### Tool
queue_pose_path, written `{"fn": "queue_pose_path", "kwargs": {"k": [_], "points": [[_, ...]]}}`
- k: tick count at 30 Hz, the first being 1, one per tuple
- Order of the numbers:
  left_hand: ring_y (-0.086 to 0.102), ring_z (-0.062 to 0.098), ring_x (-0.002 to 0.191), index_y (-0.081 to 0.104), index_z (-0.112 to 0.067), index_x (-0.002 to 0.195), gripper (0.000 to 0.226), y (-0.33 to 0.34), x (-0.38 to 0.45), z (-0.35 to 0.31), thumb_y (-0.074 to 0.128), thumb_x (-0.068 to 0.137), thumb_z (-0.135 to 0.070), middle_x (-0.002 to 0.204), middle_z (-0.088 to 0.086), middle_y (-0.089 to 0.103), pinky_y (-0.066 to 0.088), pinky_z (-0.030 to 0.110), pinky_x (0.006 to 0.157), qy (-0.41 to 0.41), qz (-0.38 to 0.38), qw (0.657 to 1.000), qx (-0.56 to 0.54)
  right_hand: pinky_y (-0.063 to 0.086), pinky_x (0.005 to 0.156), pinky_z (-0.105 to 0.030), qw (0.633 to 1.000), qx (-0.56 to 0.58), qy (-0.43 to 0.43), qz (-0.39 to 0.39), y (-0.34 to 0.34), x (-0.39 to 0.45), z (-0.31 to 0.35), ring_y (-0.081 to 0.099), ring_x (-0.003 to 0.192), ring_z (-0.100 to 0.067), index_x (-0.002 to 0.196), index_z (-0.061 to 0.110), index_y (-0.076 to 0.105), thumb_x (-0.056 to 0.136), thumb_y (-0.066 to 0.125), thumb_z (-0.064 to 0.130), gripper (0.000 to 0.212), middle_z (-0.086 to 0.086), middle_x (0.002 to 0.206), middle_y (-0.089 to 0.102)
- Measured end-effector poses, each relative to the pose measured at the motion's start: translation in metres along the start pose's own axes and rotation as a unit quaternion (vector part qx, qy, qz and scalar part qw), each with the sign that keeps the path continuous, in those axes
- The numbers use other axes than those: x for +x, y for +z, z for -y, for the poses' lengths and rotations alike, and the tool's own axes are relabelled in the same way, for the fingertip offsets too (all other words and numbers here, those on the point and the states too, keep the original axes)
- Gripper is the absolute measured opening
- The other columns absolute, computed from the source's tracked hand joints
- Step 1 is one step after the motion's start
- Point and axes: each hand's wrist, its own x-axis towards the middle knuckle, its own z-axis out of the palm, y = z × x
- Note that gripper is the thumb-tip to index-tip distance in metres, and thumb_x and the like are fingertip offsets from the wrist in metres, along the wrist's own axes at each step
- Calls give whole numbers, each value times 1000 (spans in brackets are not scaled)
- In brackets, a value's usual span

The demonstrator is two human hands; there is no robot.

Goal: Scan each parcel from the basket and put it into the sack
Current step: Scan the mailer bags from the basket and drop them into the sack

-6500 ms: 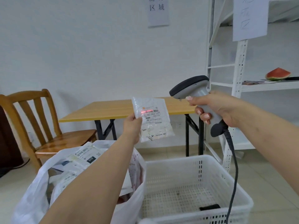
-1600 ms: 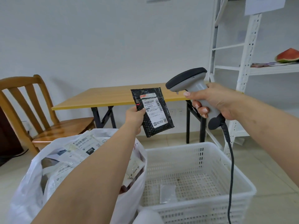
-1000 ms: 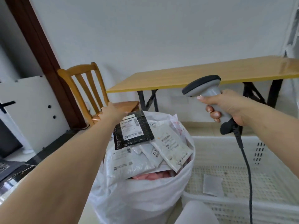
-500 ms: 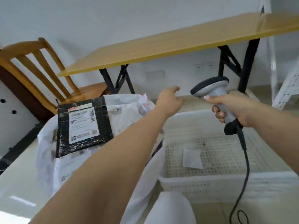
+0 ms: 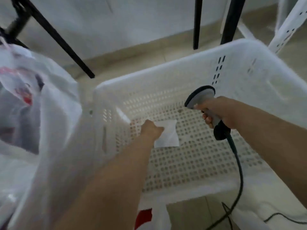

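Fingers of the left hand (image 5: 152,130) pinch the flat parcel (image 5: 167,136) lying in the basket (image 5: 240,77).

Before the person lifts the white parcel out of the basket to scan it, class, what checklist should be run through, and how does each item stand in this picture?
1. Left hand has reached the white parcel: ok, it touches the parcel's left edge.
2. Grip on the parcel is firm: cannot tell, the fingers are hidden and blurred.
3. Right hand holds the scanner ready: ok, fingers curl round its handle.
4. Scanner cable hangs clear of the parcel: ok, it trails to the right.
5. Label faces up for scanning: cannot tell, the visible face looks plain.
6. Sack stands near the basket: ok, directly to its left.
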Motion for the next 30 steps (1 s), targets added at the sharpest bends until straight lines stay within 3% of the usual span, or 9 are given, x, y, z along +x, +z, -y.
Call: {"fn": "queue_pose_path", "kwargs": {"k": [4,9,11,16,19,23,26,28,30], "points": [[56,34,120,42,-1,141,82,73,97,34,69,83,-51,138,19,51,49,37,95,-83,-2,996,-11,25,38,-20,999,-17,49,14,-3,82,-14,21,52,-13,76,15,46,103,50,23,28,-2,63,25],[37,34,137,19,-4,150,109,119,130,42,83,71,-47,151,17,30,38,44,111,-192,-30,981,-25,20,29,-10,996,-20,82,35,-7,136,-36,22,52,-10,74,16,44,103,49,24,31,-2,62,28],[49,37,127,29,-4,146,102,132,139,51,85,69,-42,142,21,42,44,48,105,-181,-20,983,-21,20,30,-10,995,-15,90,41,-10,143,-41,23,52,-10,74,15,44,102,50,26,31,-2,62,29],[67,33,98,63,-2,116,33,132,124,41,63,90,-22,110,17,68,56,39,84,-114,-27,990,-84,28,34,-10,995,20,95,24,-27,129,-43,29,51,-10,82,10,52,99,58,27,25,-3,62,34],[67,33,90,69,3,91,44,102,83,16,48,100,-34,101,23,69,55,39,83,-95,-58,979,-171,30,33,-11,996,42,80,11,-31,93,-30,30,51,-12,84,10,53,97,61,27,23,-3,63,36],[63,32,73,60,-9,59,51,43,19,-26,54,96,-43,67,14,62,55,36,78,-57,-74,953,-290,29,35,-18,997,47,52,-16,-28,23,1,30,51,-13,87,9,52,96,62,30,25,-4,63,37],[65,30,88,67,-8,85,10,-8,-46,-54,66,91,-17,92,16,68,52,31,77,51,-95,957,-268,28,33,-14,998,58,-13,-11,-25,-49,16,32,50,-13,105,8,56,96,63,29,24,-4,63,39],[58,28,112,53,-9,133,48,-41,-89,-69,68,87,-7,133,14,55,50,32,93,119,-109,952,-261,29,32,-12,995,69,-70,-7,-26,-100,22,34,50,-12,115,8,57,96,62,27,27,-3,65,39],[47,29,131,25,-15,153,83,-74,-137,-83,73,85,-11,147,10,41,43,38,107,166,-124,943,-259,30,32,-14,990,76,-123,-5,-30,-153,28,34,48,-11,116,9,57,96,61,25,26,-3,64,39]]}}
